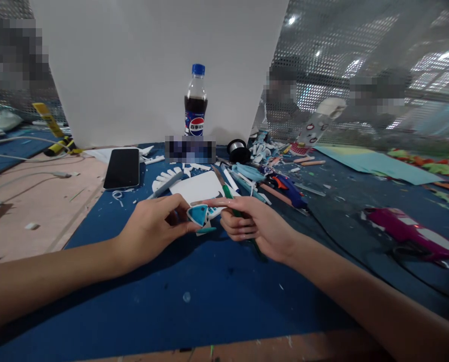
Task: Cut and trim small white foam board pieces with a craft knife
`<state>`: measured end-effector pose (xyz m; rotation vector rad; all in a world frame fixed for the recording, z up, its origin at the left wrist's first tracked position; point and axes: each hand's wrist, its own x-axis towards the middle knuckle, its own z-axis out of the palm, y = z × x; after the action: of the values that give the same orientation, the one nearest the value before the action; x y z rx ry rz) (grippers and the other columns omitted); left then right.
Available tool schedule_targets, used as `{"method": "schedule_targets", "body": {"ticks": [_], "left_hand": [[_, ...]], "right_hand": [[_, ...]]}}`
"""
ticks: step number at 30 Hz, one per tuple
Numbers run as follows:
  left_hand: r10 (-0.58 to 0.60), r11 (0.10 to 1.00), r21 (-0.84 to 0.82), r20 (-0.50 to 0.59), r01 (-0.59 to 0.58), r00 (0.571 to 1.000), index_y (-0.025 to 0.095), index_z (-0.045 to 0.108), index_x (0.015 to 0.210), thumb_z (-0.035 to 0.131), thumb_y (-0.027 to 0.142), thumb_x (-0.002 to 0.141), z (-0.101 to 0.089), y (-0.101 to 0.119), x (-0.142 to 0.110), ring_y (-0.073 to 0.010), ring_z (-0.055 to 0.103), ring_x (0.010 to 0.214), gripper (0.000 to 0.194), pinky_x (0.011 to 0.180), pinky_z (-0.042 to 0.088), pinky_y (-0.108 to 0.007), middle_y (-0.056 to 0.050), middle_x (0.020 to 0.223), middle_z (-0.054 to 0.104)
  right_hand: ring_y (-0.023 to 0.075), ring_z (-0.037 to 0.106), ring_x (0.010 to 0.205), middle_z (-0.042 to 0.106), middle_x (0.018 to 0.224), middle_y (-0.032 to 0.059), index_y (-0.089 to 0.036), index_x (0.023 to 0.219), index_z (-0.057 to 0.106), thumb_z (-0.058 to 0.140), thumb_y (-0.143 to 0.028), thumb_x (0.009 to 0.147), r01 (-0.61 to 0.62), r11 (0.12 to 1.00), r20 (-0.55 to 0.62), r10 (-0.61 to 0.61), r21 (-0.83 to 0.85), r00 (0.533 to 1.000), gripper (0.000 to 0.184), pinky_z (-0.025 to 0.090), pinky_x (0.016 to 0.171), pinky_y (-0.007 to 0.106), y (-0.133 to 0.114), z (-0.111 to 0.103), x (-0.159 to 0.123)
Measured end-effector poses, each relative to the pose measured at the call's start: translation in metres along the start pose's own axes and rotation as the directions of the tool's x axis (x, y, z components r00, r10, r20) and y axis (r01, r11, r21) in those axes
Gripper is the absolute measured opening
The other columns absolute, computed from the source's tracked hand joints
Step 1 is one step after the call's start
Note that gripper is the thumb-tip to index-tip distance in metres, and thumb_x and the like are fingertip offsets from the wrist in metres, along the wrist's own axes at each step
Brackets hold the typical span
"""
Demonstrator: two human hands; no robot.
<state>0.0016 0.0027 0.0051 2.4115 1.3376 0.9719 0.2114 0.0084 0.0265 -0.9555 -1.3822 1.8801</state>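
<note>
My left hand [152, 226] pinches a small blue-and-white craft piece [198, 215] between thumb and fingers. The piece looks like a fish head with a dark dot, and a striped blue-and-white part runs on to its right. In my right hand [256, 221] is a knife with a green handle [227, 192], its narrow blade pointing up and away from me. The right index finger stretches out to the top edge of the craft piece. Behind both hands lies a white rounded board [198, 187], partly covered by them.
A cola bottle [196, 108] stands against a white panel [152, 60]. At left lies a black phone [122, 168]. White scraps, pens and a wire spool [238, 151] crowd the back. A blue glue gun [289, 188] and magenta tool [413, 231], both corded, lie right.
</note>
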Motion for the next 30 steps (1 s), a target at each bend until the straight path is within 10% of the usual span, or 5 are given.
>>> {"method": "schedule_targets", "body": {"ticks": [15, 23, 27, 30], "left_hand": [[0.047, 0.999, 0.001, 0.016, -0.047, 0.999, 0.015, 0.06, 0.084, 0.06, 0.042, 0.079, 0.0, -0.001, -0.001, -0.011, 0.056, 0.05, 0.027, 0.047, 0.041, -0.021, 0.001, 0.057, 0.062], [0.402, 0.915, -0.017, 0.104, -0.403, 0.91, 0.015, 0.058, 0.099, 0.048, 0.044, 0.087, 0.001, -0.001, -0.002, -0.0166, 0.057, 0.073, 0.033, 0.062, 0.046, -0.026, -0.007, 0.083, 0.061], [0.498, 0.867, -0.107, 0.161, -0.486, 0.852, 0.016, 0.058, 0.102, 0.048, 0.044, 0.087, 0.0, 0.0, -0.002, -0.0189, 0.056, 0.083, 0.033, 0.071, 0.048, -0.03, -0.009, 0.092, 0.06], [0.545, 0.837, -0.184, 0.211, -0.515, 0.811, 0.016, 0.057, 0.104, 0.049, 0.043, 0.086, 0.0, 0.002, -0.001, -0.0202, 0.058, 0.092, 0.033, 0.078, 0.049, -0.03, -0.012, 0.103, 0.06]], "right_hand": [[0.0074, 0.007, 0.043, 0.018, 0.048, -0.0085, -0.015, 0.112, 0.058, 0.042, -0.028, 0.085, -0.034, 0.999, 0.032, 0.033, 0.025, 0.999, 0.034, 0.008, 0.04, 0.023, -0.002, 0.004, -0.001], [0.0064, 0.014, 0.042, 0.023, 0.052, -0.0083, -0.014, 0.097, 0.059, 0.045, -0.035, 0.086, 0.038, 0.984, -0.24, -0.08, -0.175, 0.967, 0.029, 0.013, 0.04, 0.022, -0.002, -0.011, 0.008], [0.0096, 0.032, 0.046, 0.032, 0.052, -0.0046, -0.015, 0.092, 0.063, 0.044, -0.037, 0.087, 0.083, 0.713, -0.367, -0.453, -0.696, 0.812, 0.029, 0.024, 0.047, 0.024, 0.0, -0.027, 0.013], [0.0113, 0.042, 0.051, 0.048, 0.068, 0.0027, -0.015, 0.098, 0.062, 0.037, -0.037, 0.09, 0.015, 0.559, -0.332, -0.515, -0.829, 0.79, 0.033, 0.033, 0.052, 0.027, 0.001, -0.03, 0.014]]}}
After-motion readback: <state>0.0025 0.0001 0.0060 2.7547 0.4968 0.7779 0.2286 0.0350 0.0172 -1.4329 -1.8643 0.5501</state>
